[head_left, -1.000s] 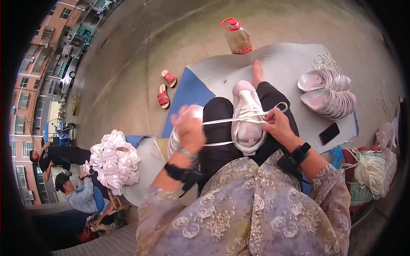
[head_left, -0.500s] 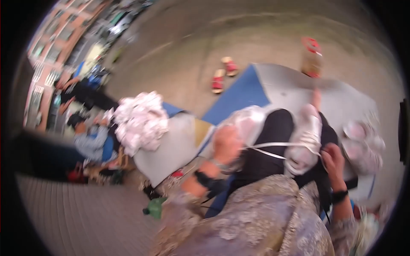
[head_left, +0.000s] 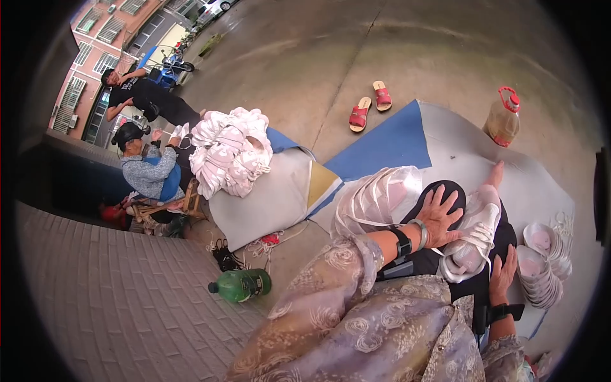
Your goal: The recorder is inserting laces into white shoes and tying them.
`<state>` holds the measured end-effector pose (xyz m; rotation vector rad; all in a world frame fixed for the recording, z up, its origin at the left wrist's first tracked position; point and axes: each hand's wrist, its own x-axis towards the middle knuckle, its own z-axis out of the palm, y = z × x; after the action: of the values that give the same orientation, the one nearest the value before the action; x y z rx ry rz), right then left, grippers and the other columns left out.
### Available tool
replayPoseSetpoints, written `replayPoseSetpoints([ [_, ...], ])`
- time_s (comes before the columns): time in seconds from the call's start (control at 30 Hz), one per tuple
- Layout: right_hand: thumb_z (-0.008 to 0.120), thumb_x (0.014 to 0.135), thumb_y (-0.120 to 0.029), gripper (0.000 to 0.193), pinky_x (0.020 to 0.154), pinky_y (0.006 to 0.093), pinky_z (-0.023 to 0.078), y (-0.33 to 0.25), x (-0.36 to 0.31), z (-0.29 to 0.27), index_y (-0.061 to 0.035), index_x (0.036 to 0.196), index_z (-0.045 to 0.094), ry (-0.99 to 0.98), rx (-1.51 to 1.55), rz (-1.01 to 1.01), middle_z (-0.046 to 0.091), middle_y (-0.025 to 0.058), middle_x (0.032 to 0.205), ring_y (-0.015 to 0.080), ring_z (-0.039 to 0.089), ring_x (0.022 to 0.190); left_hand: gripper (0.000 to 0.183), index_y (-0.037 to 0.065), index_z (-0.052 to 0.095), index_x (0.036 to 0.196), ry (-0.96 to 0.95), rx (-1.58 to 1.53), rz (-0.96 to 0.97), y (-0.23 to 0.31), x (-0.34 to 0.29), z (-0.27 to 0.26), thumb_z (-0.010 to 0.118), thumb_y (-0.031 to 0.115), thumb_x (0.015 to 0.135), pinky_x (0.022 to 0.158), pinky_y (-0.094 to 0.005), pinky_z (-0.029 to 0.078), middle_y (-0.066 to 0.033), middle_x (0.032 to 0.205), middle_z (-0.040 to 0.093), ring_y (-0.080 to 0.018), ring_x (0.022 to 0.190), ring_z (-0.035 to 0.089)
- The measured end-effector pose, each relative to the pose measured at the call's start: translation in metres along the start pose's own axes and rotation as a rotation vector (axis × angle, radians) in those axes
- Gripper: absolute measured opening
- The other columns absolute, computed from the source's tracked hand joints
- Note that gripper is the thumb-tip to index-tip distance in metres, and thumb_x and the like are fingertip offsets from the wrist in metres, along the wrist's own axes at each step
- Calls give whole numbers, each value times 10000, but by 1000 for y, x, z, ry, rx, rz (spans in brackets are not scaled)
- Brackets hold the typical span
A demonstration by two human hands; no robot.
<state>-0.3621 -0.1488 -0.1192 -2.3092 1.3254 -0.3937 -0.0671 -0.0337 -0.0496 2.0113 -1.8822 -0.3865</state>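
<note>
My left hand (head_left: 436, 221) lay spread wide on my knee (head_left: 450, 186) and my right hand (head_left: 501, 279) rested straight-fingered along my thigh (head_left: 506, 233), the pale shoe (head_left: 478, 223) between my legs, its lacing seemingly idle and calling for fingers on the lace (head_left: 478, 240).

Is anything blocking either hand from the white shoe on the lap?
Nothing visible stands in the way. The left hand lies spread on the left knee, right beside the shoe; the right hand rests at the right thigh, on the shoe's other side.
</note>
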Motion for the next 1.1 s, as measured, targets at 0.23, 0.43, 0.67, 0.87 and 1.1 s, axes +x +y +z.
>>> replayPoseSetpoints([
  [0.23, 456, 895, -270, 517, 1048, 414, 246, -2, 3, -7, -21, 1335, 351, 22, 57, -21, 367, 224, 1329, 368, 327, 1247, 463, 114, 549, 1163, 87, 54, 3, 3, 6, 6, 513, 418, 816, 1007, -603, 195, -214, 1351, 325, -485, 1243, 220],
  [0.43, 470, 886, -244, 506, 1051, 417, 242, 1, 3, -9, -7, 1321, 369, 40, 79, 7, 369, 223, 1333, 378, 323, 1251, 427, 107, 560, 1142, 96, 37, 20, 7, 8, 5, 528, 377, 813, 999, -599, 208, -218, 1348, 324, -487, 1247, 214],
  [0.67, 453, 897, -244, 502, 1051, 418, 238, 6, 5, -4, 9, 1322, 363, 12, 88, 8, 352, 232, 1342, 373, 317, 1256, 442, 100, 553, 1160, 90, 4, -10, 4, 5, 6, 529, 378, 817, 1000, -609, 204, -220, 1364, 307, -489, 1262, 202],
  [0.87, 497, 889, -267, 551, 1046, 413, 259, -10, 6, -21, 56, 1313, 358, -32, 104, -2, 372, 262, 1328, 385, 355, 1231, 418, 89, 560, 1121, 65, -35, -34, 7, 7, 5, 557, 357, 801, 1008, -609, 207, -212, 1363, 305, -489, 1273, 188],
  [1.1, 524, 890, -297, 571, 1028, 434, 290, -31, 5, -36, 86, 1287, 378, -56, 71, -18, 397, 296, 1292, 410, 381, 1191, 392, 79, 584, 1071, 169, -40, -4, 7, 8, 16, 591, 341, 778, 999, -607, 225, -210, 1343, 313, -482, 1263, 211],
])
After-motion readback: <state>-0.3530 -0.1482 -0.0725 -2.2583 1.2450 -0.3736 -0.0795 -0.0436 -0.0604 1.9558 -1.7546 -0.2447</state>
